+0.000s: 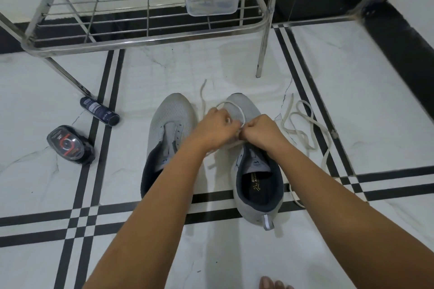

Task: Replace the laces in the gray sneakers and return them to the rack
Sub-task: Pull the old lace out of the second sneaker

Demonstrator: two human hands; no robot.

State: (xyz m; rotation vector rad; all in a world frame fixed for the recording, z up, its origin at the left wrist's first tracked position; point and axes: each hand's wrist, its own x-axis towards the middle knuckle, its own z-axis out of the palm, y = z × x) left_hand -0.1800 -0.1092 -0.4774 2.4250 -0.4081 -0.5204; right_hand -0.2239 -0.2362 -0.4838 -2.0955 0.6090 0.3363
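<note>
Sneakers (171,115), gray mesh, dark collars

Nothing reads clearly from here: the gold print on the insole (257,186) of one gray sneaker (246,209), the spray can (98,111) label and the polish tin (68,145) label are all blurred.

Bright, even light; soft shadows; wide-angle bending at edges.
</note>
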